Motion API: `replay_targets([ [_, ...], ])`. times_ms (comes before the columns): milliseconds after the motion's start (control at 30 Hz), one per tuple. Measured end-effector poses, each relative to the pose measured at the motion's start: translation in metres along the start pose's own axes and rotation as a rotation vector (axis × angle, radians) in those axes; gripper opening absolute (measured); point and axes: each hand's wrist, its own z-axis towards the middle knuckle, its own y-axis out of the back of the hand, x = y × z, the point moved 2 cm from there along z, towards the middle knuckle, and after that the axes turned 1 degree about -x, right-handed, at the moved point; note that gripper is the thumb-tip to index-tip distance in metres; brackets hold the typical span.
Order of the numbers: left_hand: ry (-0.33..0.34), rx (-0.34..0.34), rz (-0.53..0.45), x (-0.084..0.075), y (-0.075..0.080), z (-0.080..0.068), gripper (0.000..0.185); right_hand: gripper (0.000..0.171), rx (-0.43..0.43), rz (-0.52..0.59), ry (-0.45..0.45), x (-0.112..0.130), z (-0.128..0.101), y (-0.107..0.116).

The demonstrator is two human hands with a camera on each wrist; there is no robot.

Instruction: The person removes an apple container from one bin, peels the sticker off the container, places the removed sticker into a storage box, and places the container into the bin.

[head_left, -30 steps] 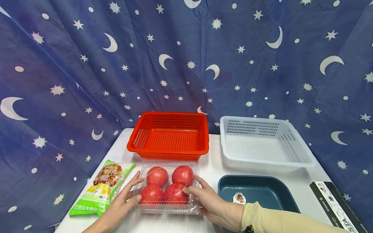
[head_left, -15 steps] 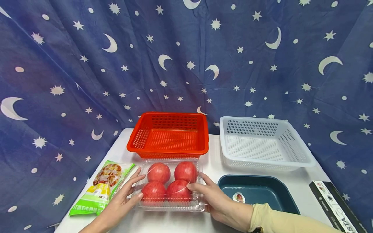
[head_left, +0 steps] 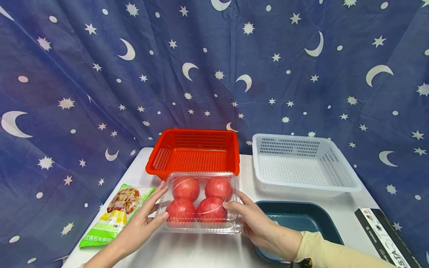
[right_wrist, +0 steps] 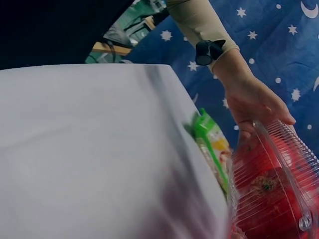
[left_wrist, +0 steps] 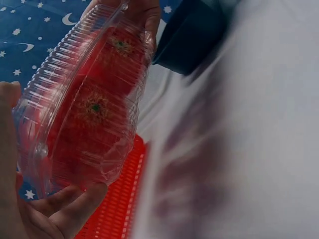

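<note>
A clear plastic clamshell box (head_left: 201, 228) holds several red apples (head_left: 186, 189) and is lifted off the table in front of the red basket. My left hand (head_left: 137, 227) grips its left side, fingers along the edge and thumb near the front corner. On the right side, my right hand (head_left: 259, 225) holds the box with the thumb over the lid's edge and other fingers partly hidden. The left wrist view shows the apples (left_wrist: 94, 107) through the ribbed wall, with left fingers (left_wrist: 79, 209) under the near end. In the right wrist view, the left hand (right_wrist: 256, 104) holds the far end.
A red basket (head_left: 192, 178) and a white basket (head_left: 301, 188) stand at the back. A dark blue bin (head_left: 301, 214) sits right, partly behind my right arm. A green food packet (head_left: 115, 219) lies left; a long black-and-white box (head_left: 385, 238) lies at the right edge.
Both hands have raised the clamshell of apples and carried it slightly forward and right. Its back edge now overlaps the red basket's front. The baskets and packet have stayed put.
</note>
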Motion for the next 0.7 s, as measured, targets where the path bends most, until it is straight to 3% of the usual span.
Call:
replay_targets([
  [133, -0.066, -0.008, -0.03, -0.005, 0.008, 0.008, 0.066, 0.08, -0.013, 0.002, 0.009, 0.009, 0.0, 0.003],
  [300, -0.112, -0.068, -0.065, -0.003, 0.022, 0.021, 0.062, 0.075, -0.028, 0.009, 0.024, 0.018, 0.002, 0.007],
  [433, -0.117, -0.139, -0.002, 0.004, 0.038, 0.036, 0.063, 0.073, -0.025, 0.035, 0.04, 0.025, 0.006, 0.011],
  [533, -0.109, -0.186, 0.104, 0.013, 0.048, 0.047, 0.064, 0.074, -0.028, 0.05, 0.052, 0.032, 0.009, 0.014],
  [700, -0.068, -0.195, 0.203, 0.031, 0.059, 0.063, 0.062, 0.073, -0.042, 0.07, 0.087, 0.044, 0.015, 0.021],
])
